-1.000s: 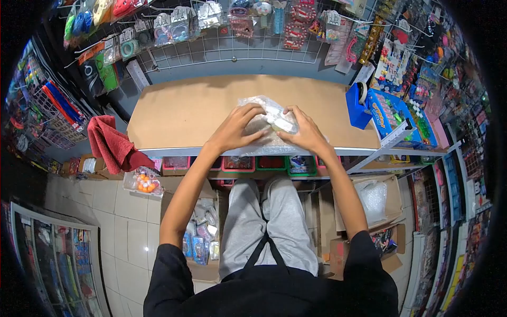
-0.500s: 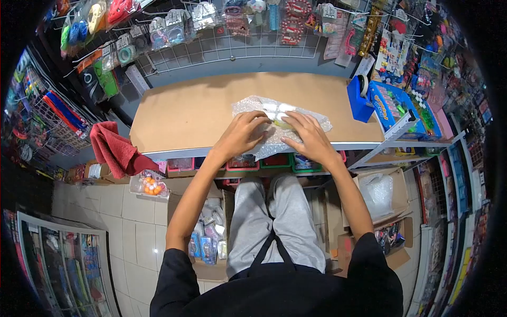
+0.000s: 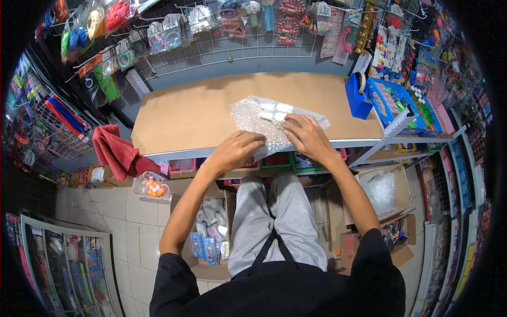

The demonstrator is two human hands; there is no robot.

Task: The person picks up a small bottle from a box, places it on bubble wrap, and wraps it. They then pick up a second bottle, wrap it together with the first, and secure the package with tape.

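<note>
A sheet of bubble wrap [image 3: 248, 113] lies on the brown-topped shelf, its near part hanging over the front edge. Several small white bottle-like items [image 3: 274, 111] rest on it side by side; their exact kind is too small to make out. At the sheet's near left edge, my left hand [image 3: 236, 151] is closed with its fingers together on the wrap, the thumb partly under. My right hand [image 3: 310, 138] has its fingers stretched out, the tips touching the near right end of the white items and the wrap beside them.
A blue tape dispenser [image 3: 359, 103] and a blue display box [image 3: 396, 105] stand at the shelf's right end. A red cloth [image 3: 116, 150] hangs at the left. Packaged goods hang on the wire grid [image 3: 227, 53] behind. Open cartons [image 3: 208, 269] sit on the floor.
My left hand has drawn back from the white items toward the shelf's front edge. My right hand stays close to them, and more of the items now shows.
</note>
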